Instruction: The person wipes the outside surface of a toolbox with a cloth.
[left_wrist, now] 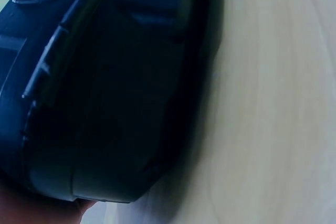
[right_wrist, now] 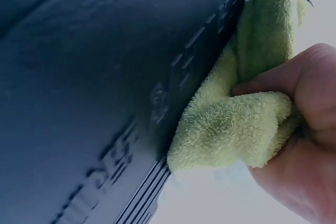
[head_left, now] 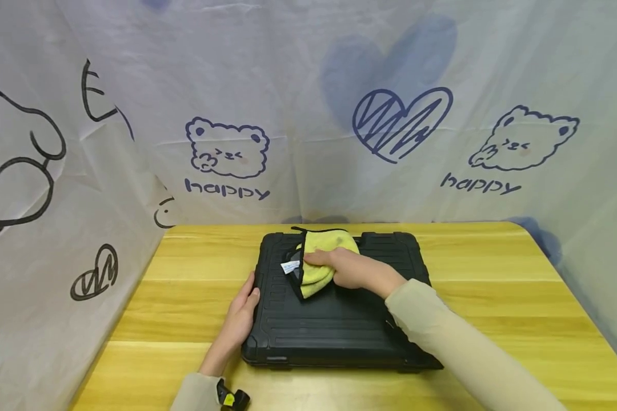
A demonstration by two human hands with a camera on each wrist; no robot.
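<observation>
A black hard plastic case (head_left: pixel 324 325) with ribbed panels lies flat on the table. My left hand (head_left: pixel 240 314) rests against its left side, fingers fairly straight along the edge and thumb at the rim. In the left wrist view the dark side of the case (left_wrist: pixel 105 108) hides most of that hand. On the upper part of the lid, my right hand (head_left: pixel 352 268) holds a bunched yellow cloth (head_left: pixel 316 279) with black edging and a white tag. The right wrist view shows the fluffy cloth (right_wrist: pixel 226 129) pinched between thumb and fingers, against the case's surface.
The wooden table (head_left: pixel 499 297) extends on both sides of the case. A white fabric sheet (head_left: pixel 298 114) printed with bears and hearts hangs behind the table and along its sides. A dark strap with a yellow part (head_left: pixel 229 398) sits at the left wrist.
</observation>
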